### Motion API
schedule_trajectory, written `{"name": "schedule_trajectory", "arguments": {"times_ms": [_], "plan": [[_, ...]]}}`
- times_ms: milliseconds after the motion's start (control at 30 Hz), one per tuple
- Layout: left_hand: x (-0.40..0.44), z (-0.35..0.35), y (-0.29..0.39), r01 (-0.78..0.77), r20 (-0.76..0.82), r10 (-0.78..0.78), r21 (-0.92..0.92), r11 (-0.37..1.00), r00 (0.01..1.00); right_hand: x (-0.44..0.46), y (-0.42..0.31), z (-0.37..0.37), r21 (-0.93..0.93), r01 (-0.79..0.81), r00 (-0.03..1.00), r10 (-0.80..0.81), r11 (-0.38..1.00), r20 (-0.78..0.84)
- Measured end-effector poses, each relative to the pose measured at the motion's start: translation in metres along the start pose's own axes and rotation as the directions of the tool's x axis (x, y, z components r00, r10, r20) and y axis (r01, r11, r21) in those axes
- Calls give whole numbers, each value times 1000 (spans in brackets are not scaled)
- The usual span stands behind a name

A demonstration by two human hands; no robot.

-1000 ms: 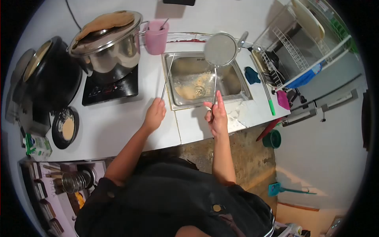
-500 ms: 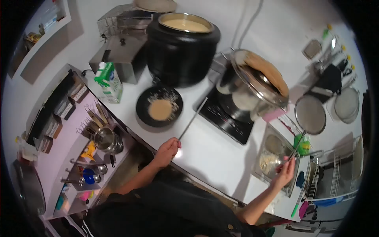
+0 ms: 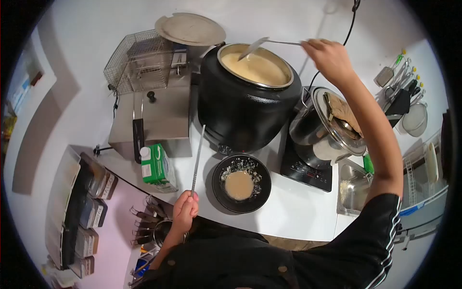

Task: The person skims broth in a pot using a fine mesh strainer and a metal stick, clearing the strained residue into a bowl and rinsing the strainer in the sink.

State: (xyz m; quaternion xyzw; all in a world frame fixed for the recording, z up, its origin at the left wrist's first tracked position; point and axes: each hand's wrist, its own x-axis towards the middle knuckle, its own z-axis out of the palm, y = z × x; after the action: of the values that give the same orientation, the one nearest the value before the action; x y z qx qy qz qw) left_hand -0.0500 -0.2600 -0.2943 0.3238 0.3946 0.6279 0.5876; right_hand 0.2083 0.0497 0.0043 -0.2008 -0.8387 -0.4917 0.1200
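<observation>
My right hand [image 3: 328, 57] is closed on the handle of a strainer [image 3: 253, 48], whose head is tilted at the rim of a black pot [image 3: 240, 106] full of pale yellow liquid [image 3: 257, 68]. My left hand [image 3: 185, 210] grips the lower end of a thin metal rod [image 3: 197, 161], which points up toward the pot's base. Right of the rod, a black bowl [image 3: 241, 204] holds light brown liquid with whitish bits round it. A green and white carton [image 3: 158, 168] stands to the left of the rod.
A steel fryer [image 3: 163, 118] with a wire basket [image 3: 139, 60] stands at the left. Right of the black pot, a lidded steel pot [image 3: 313, 125] sits on a black induction cooker [image 3: 305, 176], with the sink [image 3: 353, 190] beyond. Utensils hang on the right wall.
The view has swung left from the sink to the black pot. My right hand has carried the strainer from above the sink to the pot's rim. My left hand still holds the rod.
</observation>
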Motion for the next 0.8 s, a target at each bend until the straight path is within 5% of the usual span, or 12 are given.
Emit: {"name": "schedule_trajectory", "arguments": {"times_ms": [133,400,533,700,800], "plan": [[-3,4,-3,-88,-74,89,15,996,993,53,-17,28,-95,186,964,-163,978,208],[-13,15,-2,-90,-214,87,-3,996,973,86,-38,62,-45,373,925,-368,927,92],[-9,13,1,-96,-243,93,-2,995,966,88,-37,87,-18,472,870,-463,881,172],[-8,15,2,-87,-242,80,-18,996,967,75,-37,91,131,513,807,-529,848,263],[-7,14,0,-83,-247,80,-3,997,966,65,-43,82,297,333,850,-421,895,317]]}}
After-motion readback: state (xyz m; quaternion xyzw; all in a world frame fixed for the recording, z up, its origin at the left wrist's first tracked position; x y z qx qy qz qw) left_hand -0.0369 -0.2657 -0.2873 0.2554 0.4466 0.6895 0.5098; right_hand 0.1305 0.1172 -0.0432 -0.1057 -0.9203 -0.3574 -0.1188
